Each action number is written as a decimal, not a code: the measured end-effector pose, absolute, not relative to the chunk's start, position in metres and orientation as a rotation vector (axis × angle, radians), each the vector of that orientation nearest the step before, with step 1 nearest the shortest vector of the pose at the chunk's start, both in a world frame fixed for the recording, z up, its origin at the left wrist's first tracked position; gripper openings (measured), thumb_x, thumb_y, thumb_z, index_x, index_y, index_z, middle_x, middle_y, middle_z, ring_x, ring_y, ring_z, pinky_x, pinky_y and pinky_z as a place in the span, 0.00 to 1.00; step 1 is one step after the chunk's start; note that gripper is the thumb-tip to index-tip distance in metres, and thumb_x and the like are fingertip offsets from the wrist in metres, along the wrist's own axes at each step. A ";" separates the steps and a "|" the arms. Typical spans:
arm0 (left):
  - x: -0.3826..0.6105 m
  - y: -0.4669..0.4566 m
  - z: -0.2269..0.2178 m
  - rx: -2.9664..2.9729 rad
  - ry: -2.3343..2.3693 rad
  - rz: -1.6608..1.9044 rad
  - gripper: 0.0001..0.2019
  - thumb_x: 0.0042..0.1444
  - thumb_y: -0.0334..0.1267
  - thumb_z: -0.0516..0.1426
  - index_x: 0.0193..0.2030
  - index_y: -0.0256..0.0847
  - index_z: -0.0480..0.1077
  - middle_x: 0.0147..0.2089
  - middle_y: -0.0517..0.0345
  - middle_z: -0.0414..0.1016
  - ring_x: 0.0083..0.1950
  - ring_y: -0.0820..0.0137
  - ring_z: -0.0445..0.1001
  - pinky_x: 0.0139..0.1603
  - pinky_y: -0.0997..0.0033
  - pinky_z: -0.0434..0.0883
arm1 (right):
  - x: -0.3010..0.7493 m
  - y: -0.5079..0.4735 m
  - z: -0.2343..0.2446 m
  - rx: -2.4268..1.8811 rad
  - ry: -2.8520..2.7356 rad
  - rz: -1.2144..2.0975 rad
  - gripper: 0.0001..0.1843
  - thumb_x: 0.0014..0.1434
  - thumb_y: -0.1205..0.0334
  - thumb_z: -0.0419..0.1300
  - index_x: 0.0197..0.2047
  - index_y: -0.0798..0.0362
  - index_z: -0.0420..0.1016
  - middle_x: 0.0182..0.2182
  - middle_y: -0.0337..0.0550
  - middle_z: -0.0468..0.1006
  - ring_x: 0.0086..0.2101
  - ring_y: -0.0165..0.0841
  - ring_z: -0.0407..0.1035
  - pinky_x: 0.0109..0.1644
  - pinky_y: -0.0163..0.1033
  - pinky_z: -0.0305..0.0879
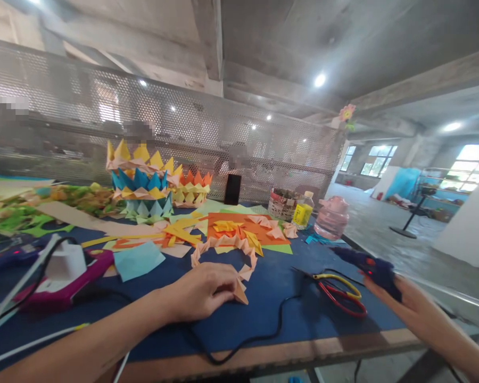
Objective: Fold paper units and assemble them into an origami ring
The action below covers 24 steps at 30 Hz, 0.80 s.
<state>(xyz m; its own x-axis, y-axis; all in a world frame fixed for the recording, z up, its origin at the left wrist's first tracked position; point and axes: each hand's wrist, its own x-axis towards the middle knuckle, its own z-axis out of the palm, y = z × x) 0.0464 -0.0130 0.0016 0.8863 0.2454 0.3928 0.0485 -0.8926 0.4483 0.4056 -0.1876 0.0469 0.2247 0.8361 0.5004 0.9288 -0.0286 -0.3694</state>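
My left hand (201, 290) rests on the blue table top, its fingers closed on the near end of a peach ring of folded paper (223, 243). The ring curves away behind my knuckles, and a pointed flap sticks out past my fingertips. Off to the right, my right hand (411, 298) is wrapped round a dark blue glue gun (377, 268) with a small red light. Its nozzle points left over the table's right side. Between the hands lie scissors (345, 299) with red and yellow handles, nearer the glue gun.
Stacked folded-paper crowns (143, 183) stand at the back left. Loose paper strips and an orange sheet (215, 226) lie mid-table. A magenta power strip (74, 279) with cables is on the left. A yellow-labelled bottle (302, 211) and pink jug (331, 218) stand back right.
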 end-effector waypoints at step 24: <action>0.043 -0.011 0.000 2.653 0.205 0.598 0.07 0.56 0.26 0.53 0.34 0.41 0.70 0.41 0.57 0.75 0.43 0.68 0.73 0.45 0.73 0.67 | 0.249 -0.162 0.051 -1.912 -2.019 0.513 0.12 0.58 0.54 0.55 0.39 0.52 0.73 0.37 0.41 0.77 0.38 0.38 0.71 0.43 0.38 0.66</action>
<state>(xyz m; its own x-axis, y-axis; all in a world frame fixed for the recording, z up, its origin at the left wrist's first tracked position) 0.0434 -0.0112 0.0003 0.8971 0.2285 0.3782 0.0519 -0.9045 0.4233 0.2490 -0.1617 0.0509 -0.0591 0.9981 -0.0185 0.8860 0.0439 -0.4615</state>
